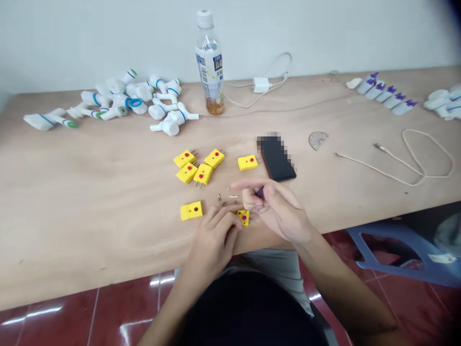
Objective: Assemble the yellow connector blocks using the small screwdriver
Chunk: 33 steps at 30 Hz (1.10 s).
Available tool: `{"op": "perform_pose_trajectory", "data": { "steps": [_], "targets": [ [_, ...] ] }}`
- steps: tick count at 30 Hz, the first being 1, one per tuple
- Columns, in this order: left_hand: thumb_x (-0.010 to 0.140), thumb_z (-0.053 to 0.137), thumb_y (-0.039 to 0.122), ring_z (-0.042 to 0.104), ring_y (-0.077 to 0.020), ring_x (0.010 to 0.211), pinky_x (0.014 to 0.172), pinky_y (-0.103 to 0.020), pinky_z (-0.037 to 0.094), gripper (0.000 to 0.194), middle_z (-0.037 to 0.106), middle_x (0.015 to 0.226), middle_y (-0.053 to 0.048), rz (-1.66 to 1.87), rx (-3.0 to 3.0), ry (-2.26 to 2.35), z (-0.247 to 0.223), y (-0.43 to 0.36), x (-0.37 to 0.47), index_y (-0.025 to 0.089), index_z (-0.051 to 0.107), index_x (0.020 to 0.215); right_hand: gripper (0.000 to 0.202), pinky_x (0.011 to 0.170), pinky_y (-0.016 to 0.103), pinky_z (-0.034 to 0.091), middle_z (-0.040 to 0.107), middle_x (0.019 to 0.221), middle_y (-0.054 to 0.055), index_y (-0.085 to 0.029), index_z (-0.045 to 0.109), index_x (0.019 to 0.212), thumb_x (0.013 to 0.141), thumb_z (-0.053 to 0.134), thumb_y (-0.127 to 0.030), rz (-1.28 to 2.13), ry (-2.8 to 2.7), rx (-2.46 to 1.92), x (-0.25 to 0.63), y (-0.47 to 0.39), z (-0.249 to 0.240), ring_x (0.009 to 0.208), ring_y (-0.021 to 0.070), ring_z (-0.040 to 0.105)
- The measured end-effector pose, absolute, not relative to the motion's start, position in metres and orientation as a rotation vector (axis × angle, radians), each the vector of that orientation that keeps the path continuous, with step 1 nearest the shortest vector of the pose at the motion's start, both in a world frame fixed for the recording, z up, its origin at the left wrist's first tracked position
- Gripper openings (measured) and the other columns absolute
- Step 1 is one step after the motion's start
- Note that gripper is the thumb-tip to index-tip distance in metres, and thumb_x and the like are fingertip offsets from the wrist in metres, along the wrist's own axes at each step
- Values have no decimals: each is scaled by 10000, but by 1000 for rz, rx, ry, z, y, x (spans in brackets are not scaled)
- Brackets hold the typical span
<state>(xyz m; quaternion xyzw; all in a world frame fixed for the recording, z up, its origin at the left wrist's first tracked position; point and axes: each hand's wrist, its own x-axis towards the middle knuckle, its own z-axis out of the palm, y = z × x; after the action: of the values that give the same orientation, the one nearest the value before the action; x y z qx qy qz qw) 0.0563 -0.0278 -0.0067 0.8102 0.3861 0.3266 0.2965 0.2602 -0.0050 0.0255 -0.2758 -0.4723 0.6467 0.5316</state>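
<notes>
My left hand (218,233) rests on the table with its fingers on an open yellow plug piece (244,217) that has a red dot. Just right of it, my right hand (279,209) is raised, its fingers curled round a small dark purple thing (260,192), mostly hidden, while the index finger points left. A yellow cover (192,210) lies to the left. Small metal parts (219,197) and a white strip (234,196) lie beyond my left fingers. Several yellow plugs (203,174) with pins are grouped farther back, and a single yellow plug (247,163) lies near the phone.
A black phone (277,158) lies beyond my right hand. Farther back stand a bottle (211,67), white inhaler-like pieces (133,98) and a white charger (261,85). Rightward are a protractor (318,140), a cable (414,180), purple-topped containers (384,96) and a blue stool (406,250).
</notes>
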Motion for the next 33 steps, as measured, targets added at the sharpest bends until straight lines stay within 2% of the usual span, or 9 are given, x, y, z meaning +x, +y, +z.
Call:
{"op": "perform_pose_trajectory", "data": {
  "steps": [5, 7, 10, 12, 16, 20, 24, 29, 33],
  "targets": [
    [1074, 750, 195, 739, -279, 1056, 883, -411, 617, 166, 771, 1152, -75, 836, 2078, 1141, -7, -30, 57, 256, 605, 1019, 178, 811, 388, 581, 738, 949, 62, -267, 894, 1119, 1136, 719, -296, 1119, -1249, -743, 250, -26, 16, 900, 217, 692],
    [1083, 724, 186, 726, -270, 1008, 857, -405, 606, 186, 769, 1124, -67, 829, 2084, 1133, -7, -30, 57, 258, 585, 982, 205, 767, 382, 573, 710, 902, 50, -284, 897, 1210, 1133, 730, -374, 1148, -1194, -778, 248, -28, 15, 846, 212, 665],
    [1099, 648, 115, 713, -274, 1084, 945, -426, 600, 183, 797, 1204, -60, 820, 2122, 1074, -6, -28, 55, 260, 588, 1005, 513, 661, 340, 502, 535, 780, -4, -276, 836, 1427, 1165, 588, -642, 1467, -1105, -678, 252, -13, 18, 693, 170, 493],
    [1103, 610, 83, 699, -281, 1139, 999, -443, 588, 186, 804, 1253, -58, 804, 2141, 1055, -5, -27, 55, 263, 611, 1052, 444, 621, 310, 452, 466, 742, -26, -267, 867, 1284, 1177, 594, -600, 1558, -1069, -696, 257, -2, 21, 656, 151, 431],
    [1072, 725, 170, 696, -285, 1040, 899, -415, 582, 138, 763, 1098, -54, 813, 2092, 1134, -6, -28, 56, 259, 619, 1073, 275, 742, 352, 543, 670, 859, 30, -247, 840, 999, 1148, 707, -436, 1346, -1231, -681, 253, -8, 19, 797, 183, 631],
    [1076, 743, 209, 678, -269, 982, 861, -398, 575, 166, 733, 1053, -46, 795, 2070, 1152, -7, -30, 57, 253, 600, 1004, 174, 734, 374, 554, 701, 898, 36, -294, 871, 1123, 1107, 771, -435, 1228, -1044, -842, 241, -24, 20, 794, 202, 629],
    [1110, 592, 84, 658, -272, 1083, 972, -425, 579, 184, 768, 1132, -53, 781, 2123, 1065, -5, -28, 54, 253, 619, 1043, 431, 613, 318, 410, 465, 746, -19, -254, 874, 1183, 1172, 607, -592, 1559, -1045, -681, 250, -6, 28, 660, 156, 423],
    [1088, 690, 195, 674, -295, 1055, 909, -445, 607, 72, 742, 1086, -67, 800, 2085, 1124, -7, -28, 55, 258, 674, 1119, 256, 790, 370, 584, 729, 939, 55, -241, 862, 1052, 1166, 677, -377, 1380, -1286, -678, 251, -10, 25, 869, 205, 691],
    [1084, 703, 226, 696, -312, 1110, 925, -466, 620, 138, 766, 1206, -97, 810, 2062, 1110, -9, -28, 57, 253, 713, 1219, 148, 920, 408, 638, 788, 1014, 64, -275, 883, 1137, 1125, 748, -333, 1183, -1239, -748, 236, -30, 23, 940, 222, 738]
  ]
}}
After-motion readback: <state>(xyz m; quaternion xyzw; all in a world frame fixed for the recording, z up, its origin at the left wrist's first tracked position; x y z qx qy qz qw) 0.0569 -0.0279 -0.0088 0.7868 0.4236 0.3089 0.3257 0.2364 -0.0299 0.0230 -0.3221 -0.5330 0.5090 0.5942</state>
